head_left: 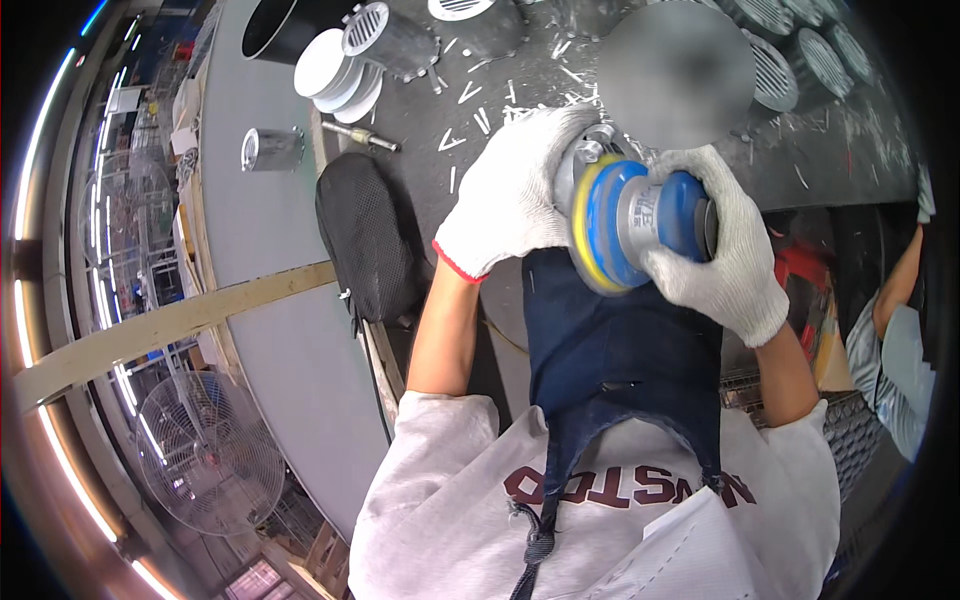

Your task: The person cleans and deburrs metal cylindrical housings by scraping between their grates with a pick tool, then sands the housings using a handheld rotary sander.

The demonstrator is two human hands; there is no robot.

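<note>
In a white knit glove with a red cuff, my left hand (510, 190) is closed on a silver metal casting (566, 178), which is mostly hidden by the glove and the sander. My right hand (735, 270), also gloved, wraps round the body of a blue palm sander (632, 222). The sander is tilted on its side. Its yellow-edged pad (583, 230) faces left, against or very near the casting; I cannot tell whether they touch. Both hands are in front of my dark apron (620, 330), at the near edge of the dark worktable (440, 90).
Several slotted metal castings (385, 40) stand along the table's far side, beside white discs (335, 75). Pale scraps litter the top. A black mesh bag (365, 240) and a metal-tipped tool (362, 135) lie left. A person's arm (898, 280) shows far right. A fan (210, 455) stands lower left.
</note>
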